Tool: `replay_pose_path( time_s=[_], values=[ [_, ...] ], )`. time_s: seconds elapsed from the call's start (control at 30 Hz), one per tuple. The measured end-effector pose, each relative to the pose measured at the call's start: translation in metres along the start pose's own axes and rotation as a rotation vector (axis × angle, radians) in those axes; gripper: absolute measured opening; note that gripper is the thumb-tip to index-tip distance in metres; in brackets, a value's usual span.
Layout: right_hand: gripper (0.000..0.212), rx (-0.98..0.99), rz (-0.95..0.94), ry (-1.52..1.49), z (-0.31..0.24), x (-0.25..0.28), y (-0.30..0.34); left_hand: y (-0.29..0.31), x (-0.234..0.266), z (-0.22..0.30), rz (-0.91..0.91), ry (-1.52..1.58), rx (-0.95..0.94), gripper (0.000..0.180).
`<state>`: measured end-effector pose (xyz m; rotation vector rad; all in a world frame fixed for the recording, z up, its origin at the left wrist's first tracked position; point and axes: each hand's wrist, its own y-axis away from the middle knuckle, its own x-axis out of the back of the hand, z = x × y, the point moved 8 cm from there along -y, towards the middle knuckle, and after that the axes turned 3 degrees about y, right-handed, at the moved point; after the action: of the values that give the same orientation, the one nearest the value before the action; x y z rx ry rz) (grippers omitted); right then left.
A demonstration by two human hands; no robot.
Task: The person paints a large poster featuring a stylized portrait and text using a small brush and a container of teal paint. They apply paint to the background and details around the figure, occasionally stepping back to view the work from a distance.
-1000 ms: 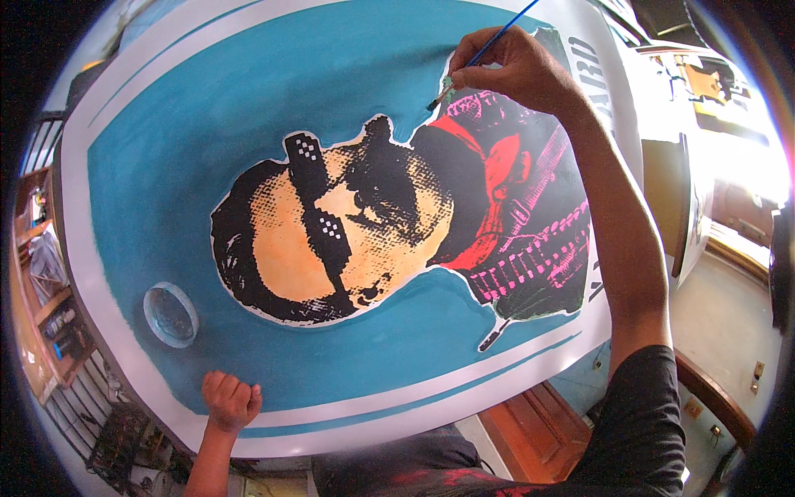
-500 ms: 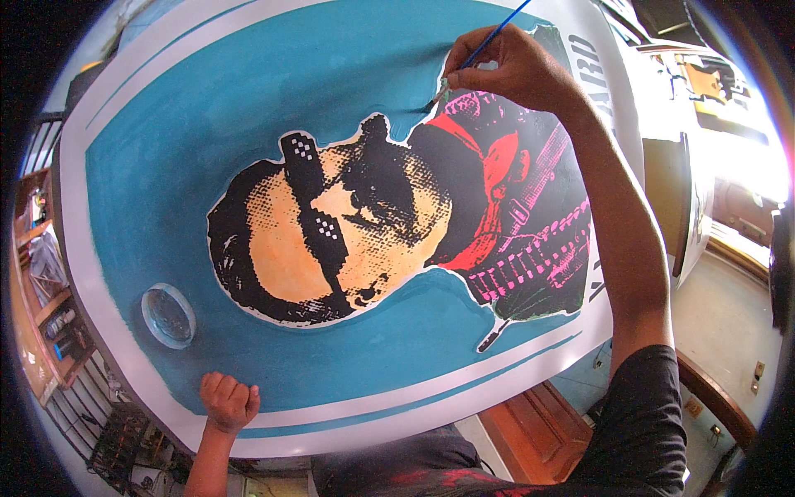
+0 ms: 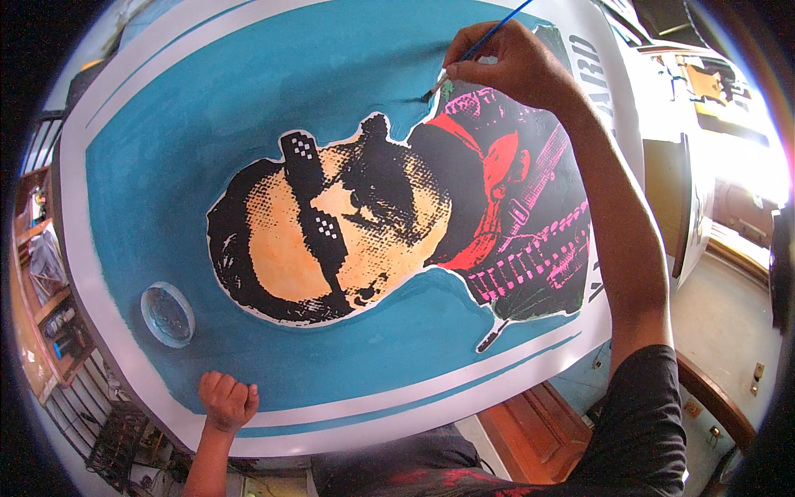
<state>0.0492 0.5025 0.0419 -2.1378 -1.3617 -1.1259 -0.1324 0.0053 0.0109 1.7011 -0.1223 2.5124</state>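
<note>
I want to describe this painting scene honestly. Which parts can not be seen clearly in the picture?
- Head view: the right hand covers the grip on the paintbrush, and the picture's upper edge cuts off the handle's end.
- The brush tip is too small to show its paint colour.
- What the small glass dish on the poster holds is unclear.
- The left hand is a closed fist; anything inside is hidden.
- Shelves at the left rim are bent and blurred.

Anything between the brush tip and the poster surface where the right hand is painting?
Nothing visible. The right hand holds the paintbrush, and its bristle tip sits directly on the poster at the teal edge by the red collar.
</note>
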Motion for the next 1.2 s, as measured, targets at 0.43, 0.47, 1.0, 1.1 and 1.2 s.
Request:
replay_pose_path(
  time_s=[0.43, 0.47, 1.0, 1.1, 1.2],
  values=[
    [0.017, 0.052, -0.051, -0.034, -0.027, -0.020, 0.000, -0.001, 0.000, 0.000, 0.010, -0.017, -0.002, 0.039],
    [0.017, 0.049, -0.046, -0.039, -0.027, -0.021, 0.000, -0.002, 0.001, 0.001, 0.011, -0.019, -0.004, 0.040],
    [0.015, 0.032, 0.066, -0.015, -0.025, -0.011, -0.009, -0.004, 0.002, 0.002, 0.012, -0.016, -0.002, 0.037],
    [0.014, -0.007, 0.041, -0.023, -0.025, -0.009, -0.007, -0.004, 0.003, 0.002, 0.010, -0.012, -0.004, 0.036],
    [0.013, -0.005, 0.008, -0.037, -0.026, -0.015, -0.006, -0.002, 0.003, 0.001, 0.004, -0.009, -0.002, 0.034]
  ],
)
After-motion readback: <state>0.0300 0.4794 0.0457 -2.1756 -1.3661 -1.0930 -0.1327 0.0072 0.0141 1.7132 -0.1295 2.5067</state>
